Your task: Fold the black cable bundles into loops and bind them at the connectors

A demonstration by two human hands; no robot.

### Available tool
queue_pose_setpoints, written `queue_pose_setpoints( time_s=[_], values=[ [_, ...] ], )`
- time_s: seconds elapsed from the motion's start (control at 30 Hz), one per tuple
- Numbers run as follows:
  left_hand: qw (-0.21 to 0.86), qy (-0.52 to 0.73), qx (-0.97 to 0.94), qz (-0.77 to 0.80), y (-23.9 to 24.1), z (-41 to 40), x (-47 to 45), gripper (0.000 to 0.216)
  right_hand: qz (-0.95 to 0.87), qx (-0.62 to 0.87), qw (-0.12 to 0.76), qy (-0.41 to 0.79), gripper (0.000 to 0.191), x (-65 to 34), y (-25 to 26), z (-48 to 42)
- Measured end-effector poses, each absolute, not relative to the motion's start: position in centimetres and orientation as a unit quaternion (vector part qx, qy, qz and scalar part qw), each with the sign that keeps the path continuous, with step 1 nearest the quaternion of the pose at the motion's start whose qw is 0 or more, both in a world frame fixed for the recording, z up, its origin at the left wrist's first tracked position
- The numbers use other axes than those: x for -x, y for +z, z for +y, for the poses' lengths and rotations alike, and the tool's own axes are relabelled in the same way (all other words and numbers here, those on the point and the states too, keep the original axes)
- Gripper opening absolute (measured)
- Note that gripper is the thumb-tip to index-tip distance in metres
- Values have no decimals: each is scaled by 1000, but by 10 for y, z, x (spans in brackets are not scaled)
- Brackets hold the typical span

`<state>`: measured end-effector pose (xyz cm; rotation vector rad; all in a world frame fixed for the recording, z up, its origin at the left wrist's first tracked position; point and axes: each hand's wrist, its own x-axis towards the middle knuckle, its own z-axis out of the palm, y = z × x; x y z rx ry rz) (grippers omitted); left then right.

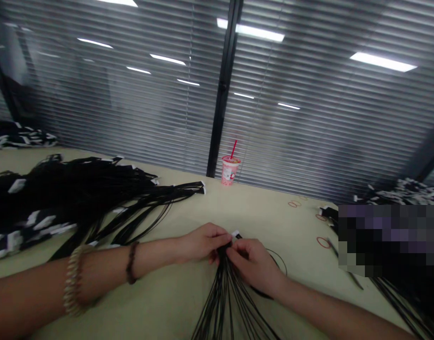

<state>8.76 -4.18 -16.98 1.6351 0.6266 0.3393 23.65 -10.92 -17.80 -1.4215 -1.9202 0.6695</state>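
Note:
A bundle of thin black cables [222, 288] fans out toward me over the table. My left hand [208, 241] is closed around the gathered top of it, thumb and fingers pressed together. From the other side my right hand [254, 264] pinches the same bundle close to the left fingertips. A small white end [236, 233] sticks out just beyond the fingers. One loose cable loop [282, 262] curves out behind my right hand. The fingers partly hide the gripped section.
A big pile of black cables with white ends [79, 193] lies left. A pink cup with straw [230, 171] stands by the window blinds. Rubber bands [323, 242] and a thin dark tool [354, 279] lie right, beside more cables [397, 295]. The table [266, 208] is pale.

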Motion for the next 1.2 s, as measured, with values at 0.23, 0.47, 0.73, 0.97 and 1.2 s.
queue_pose_setpoints(
  time_s=[0.23,0.47,0.73,0.97,1.2],
  values=[
    [651,158,-690,272,-165,-44,-85,41,-702,524,210,434,14,-248,-152,-115],
    [704,168,-642,253,-171,-35,-83,39,-689,487,215,492,16,-255,-134,-117],
    [709,166,-632,265,-170,-36,-83,38,-679,486,252,488,16,-256,-143,-113],
    [721,161,-620,264,-170,-33,-82,38,-653,494,253,515,22,-258,-136,-114],
    [732,169,-602,271,-169,-34,-82,40,-664,505,245,493,14,-260,-138,-112]
  ],
)
